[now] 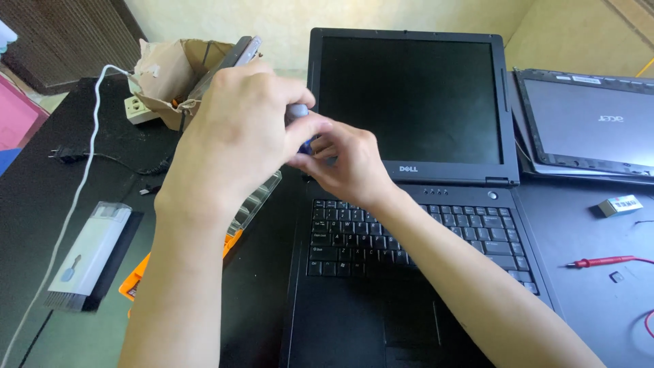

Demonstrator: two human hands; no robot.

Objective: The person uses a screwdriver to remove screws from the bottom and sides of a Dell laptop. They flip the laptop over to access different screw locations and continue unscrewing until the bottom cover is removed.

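My left hand and my right hand meet above the top-left corner of an open black laptop, near its left hinge. Both close on a small tool with a grey and blue handle, likely a screwdriver; its tip is hidden behind my fingers. The laptop's screen is dark and upright. Its keyboard lies partly under my right forearm.
A torn cardboard box and a white power strip stand at the back left. An orange-edged clear parts case sits beside the laptop, and a white cleaning kit to its left. At the right are a second laptop lid, a red probe and a small block.
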